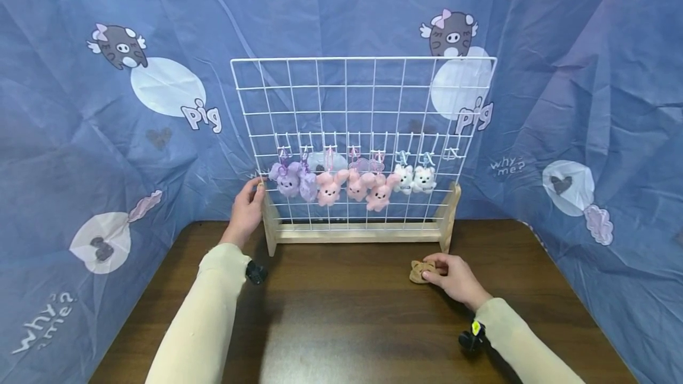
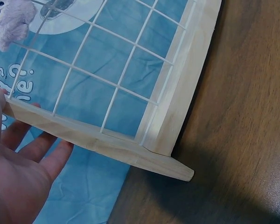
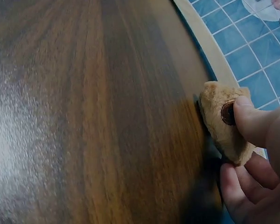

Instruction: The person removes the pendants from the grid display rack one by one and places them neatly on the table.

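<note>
My left hand (image 1: 247,209) holds the left wooden upright (image 2: 84,133) of a white wire grid rack (image 1: 347,86). In the left wrist view the thumb is at the front and the fingers reach behind the wood. Over the table, in front of the rack's right foot, my right hand (image 1: 453,277) pinches a small brown plush animal head (image 1: 420,272). The right wrist view shows the thumb beside a dark brown round patch on the plush (image 3: 219,121), with fingers under its lower edge.
From hooks on the grid hang purple plush charms (image 1: 287,179), pink plush charms (image 1: 380,193) and white plush charms (image 1: 424,179). An unloaded hook (image 1: 450,154) is at the row's right end. The brown table (image 1: 341,313) meets blue printed cloth (image 1: 341,5) behind and at the sides.
</note>
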### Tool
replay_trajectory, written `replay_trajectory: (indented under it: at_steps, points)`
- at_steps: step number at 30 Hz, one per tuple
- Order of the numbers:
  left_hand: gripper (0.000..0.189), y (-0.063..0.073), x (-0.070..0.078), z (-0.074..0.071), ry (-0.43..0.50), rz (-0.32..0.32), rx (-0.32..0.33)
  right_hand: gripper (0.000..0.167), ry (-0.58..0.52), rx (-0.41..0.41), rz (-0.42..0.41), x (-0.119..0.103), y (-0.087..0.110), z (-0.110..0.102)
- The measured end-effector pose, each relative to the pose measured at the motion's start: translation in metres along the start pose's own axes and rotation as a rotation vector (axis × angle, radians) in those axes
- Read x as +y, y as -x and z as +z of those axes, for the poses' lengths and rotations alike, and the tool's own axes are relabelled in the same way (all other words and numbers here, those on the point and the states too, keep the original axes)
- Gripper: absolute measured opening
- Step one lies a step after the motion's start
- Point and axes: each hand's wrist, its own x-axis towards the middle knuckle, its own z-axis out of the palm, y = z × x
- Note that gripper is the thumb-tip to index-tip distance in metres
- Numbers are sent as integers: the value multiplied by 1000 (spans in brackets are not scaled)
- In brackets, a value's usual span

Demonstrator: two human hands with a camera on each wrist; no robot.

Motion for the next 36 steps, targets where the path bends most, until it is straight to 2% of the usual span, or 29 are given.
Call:
replay_trajectory:
  at_steps: [11,25,36]
  points:
    - [39,0,1,-1,-7,-7,-8,34,49,-5,-3,4,-4,-4]
    - [38,0,0,1,8,2,4,41,12,-31,7,3,-8,-10]
    - [40,0,0,0,5,3,-5,45,13,24,-49,-6,-15,-22]
